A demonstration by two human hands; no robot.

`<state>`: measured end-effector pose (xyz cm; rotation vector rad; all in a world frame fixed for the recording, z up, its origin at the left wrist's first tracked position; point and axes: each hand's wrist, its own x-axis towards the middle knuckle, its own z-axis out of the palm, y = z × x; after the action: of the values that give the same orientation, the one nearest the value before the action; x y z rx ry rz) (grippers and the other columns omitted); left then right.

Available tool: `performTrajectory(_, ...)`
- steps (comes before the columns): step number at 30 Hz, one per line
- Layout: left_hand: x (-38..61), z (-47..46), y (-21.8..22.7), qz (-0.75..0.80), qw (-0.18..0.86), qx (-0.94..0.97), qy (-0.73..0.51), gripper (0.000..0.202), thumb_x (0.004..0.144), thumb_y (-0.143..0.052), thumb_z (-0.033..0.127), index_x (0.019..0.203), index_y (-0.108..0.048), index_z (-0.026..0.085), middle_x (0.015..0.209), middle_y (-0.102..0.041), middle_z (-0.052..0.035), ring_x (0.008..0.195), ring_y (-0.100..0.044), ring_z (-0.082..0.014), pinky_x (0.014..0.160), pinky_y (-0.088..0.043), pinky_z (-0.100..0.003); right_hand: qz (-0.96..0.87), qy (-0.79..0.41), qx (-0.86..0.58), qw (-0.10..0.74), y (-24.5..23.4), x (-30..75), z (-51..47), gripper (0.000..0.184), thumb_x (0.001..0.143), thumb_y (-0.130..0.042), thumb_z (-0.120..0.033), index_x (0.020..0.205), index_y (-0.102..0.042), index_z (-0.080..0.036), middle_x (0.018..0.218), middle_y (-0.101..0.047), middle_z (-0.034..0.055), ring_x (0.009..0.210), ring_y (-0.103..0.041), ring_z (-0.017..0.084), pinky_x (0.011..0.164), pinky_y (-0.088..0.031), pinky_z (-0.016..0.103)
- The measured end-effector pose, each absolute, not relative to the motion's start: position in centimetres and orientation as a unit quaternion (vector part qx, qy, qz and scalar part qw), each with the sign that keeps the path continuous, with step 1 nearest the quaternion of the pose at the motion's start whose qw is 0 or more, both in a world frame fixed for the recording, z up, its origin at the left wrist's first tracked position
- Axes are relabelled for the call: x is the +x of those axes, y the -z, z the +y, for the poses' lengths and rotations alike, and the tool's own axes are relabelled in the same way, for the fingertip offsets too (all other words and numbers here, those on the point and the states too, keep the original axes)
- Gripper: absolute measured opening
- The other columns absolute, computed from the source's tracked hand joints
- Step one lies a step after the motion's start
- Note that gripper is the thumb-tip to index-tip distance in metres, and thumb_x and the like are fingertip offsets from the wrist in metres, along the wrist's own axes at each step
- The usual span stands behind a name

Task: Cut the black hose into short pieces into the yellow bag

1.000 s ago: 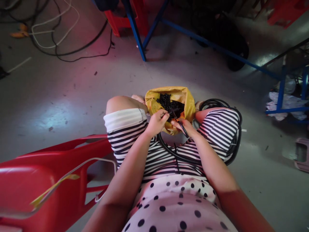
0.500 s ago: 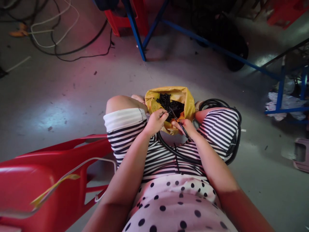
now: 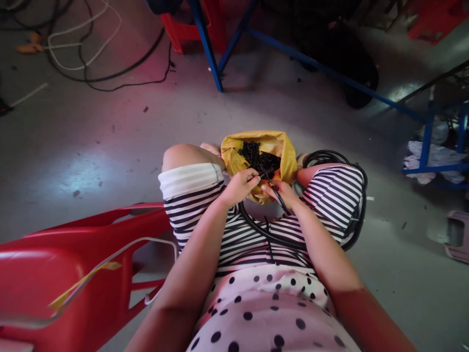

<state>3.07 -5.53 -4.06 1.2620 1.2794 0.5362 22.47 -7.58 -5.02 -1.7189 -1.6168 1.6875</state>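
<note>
My left hand (image 3: 240, 186) pinches the black corrugated tube (image 3: 262, 231) end crosswise toward my right hand (image 3: 283, 193), which grips scissors (image 3: 269, 182) just beside it, above the yellow bag (image 3: 234, 159).

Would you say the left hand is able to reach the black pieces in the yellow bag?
Probably yes: the left hand is at the mouth of the open yellow bag, the black pieces uncovered just beyond it. It is pinching the black tube, though, so it may need to let go.

The floor (image 3: 110, 146) lies open ahead and left; the bag (image 3: 289, 156), hose coil (image 3: 362, 208) and red chair (image 3: 73, 283) crowd the lap.
</note>
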Motion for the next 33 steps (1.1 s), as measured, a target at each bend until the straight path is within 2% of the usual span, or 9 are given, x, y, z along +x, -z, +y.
performTrajectory(4, 3.06, -5.58, 3.81, 0.553, 0.598, 0.527, -0.241, 0.017, 0.088, -0.052, 0.034, 0.087, -0.059, 0.019, 0.049, -0.045, 0.0084, 0.032, -0.039, -0.0085, 0.036, -0.029, -0.021, -0.537, -0.577, -0.605, 0.115, 5.43, 22.42, -7.79, 0.051, 0.082, -0.062, -0.070, 0.073, -0.057, -0.019, 0.060, -0.057, -0.0008, 0.056, -0.053, 0.014, 0.057, -0.040, 0.026)
performTrajectory(7, 3.12, -5.59, 3.62, 0.555, 0.607, 0.507, -0.257, 0.017, 0.089, -0.052, 0.035, 0.087, -0.057, 0.019, 0.048, -0.043, 0.0089, 0.031, -0.038, -0.0078, 0.034, -0.028, -0.021, -0.526, -0.583, -0.607, 0.124, 5.53, 22.38, -7.76, 0.052, 0.080, -0.064, -0.070, 0.070, -0.055, -0.020, 0.055, -0.054, -0.0017, 0.051, -0.051, 0.014, 0.053, -0.038, 0.026)
performTrajectory(19, 3.15, -5.69, 4.06, 0.562, 0.618, 0.474, -0.277, 0.016, 0.090, -0.053, 0.035, 0.086, -0.054, 0.020, 0.047, -0.039, 0.0101, 0.031, -0.036, -0.0074, 0.032, -0.028, -0.020, -0.539, -0.567, -0.613, 0.114, 5.39, 22.42, -7.38, 0.058, 0.074, -0.064, -0.076, 0.061, -0.051, -0.020, 0.048, -0.050, -0.0012, 0.050, -0.048, 0.014, 0.051, -0.033, 0.026)
performTrajectory(27, 3.13, -5.60, 4.00, 0.567, 0.606, 0.488, -0.272, 0.015, 0.089, -0.054, 0.035, 0.086, -0.055, 0.020, 0.048, -0.042, 0.0095, 0.031, -0.036, -0.0075, 0.033, -0.028, -0.020, -0.548, -0.548, -0.621, 0.113, 4.92, 22.39, -7.41, 0.058, 0.075, -0.064, -0.075, 0.063, -0.055, -0.019, 0.052, -0.053, -0.0001, 0.057, -0.053, 0.016, 0.055, -0.037, 0.026)
performTrajectory(33, 3.14, -5.65, 3.95, 0.550, 0.608, 0.521, -0.236, 0.017, 0.087, -0.054, 0.035, 0.087, -0.059, 0.019, 0.050, -0.045, 0.0078, 0.032, -0.039, -0.0088, 0.034, -0.029, -0.022, -0.547, -0.580, -0.591, 0.125, 5.01, 22.52, -7.42, 0.052, 0.080, -0.065, -0.070, 0.076, -0.060, -0.019, 0.065, -0.059, -0.0002, 0.061, -0.055, 0.014, 0.058, -0.040, 0.025)
